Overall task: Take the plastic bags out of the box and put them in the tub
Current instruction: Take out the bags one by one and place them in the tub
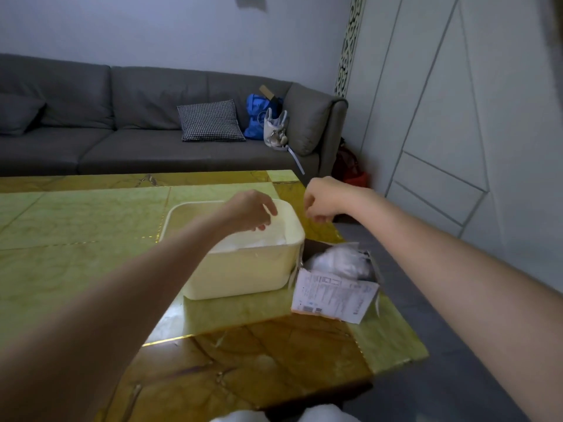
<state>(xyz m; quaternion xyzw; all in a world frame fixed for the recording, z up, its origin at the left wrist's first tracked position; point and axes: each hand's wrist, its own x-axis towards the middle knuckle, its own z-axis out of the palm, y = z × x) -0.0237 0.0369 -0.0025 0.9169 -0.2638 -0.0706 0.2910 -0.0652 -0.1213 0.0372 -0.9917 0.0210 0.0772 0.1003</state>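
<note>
White plastic bags [268,240] already lie in the tub [243,269]; more fill the cardboard box [338,284] at the table's right edge. Left hand [249,211] and right hand [323,199] hover, fingers loosely curled, seemingly empty.

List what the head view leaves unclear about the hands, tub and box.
- Left hand, over the cream plastic tub: fingertips curl away, so any grip is hidden.
- Right hand: fingers bent under the palm; a held bag cannot be confirmed.
- Tub contents: the left forearm and near wall cover most.
- Open cardboard box: its white plastic bags are a blurred heap, uncountable.
</note>
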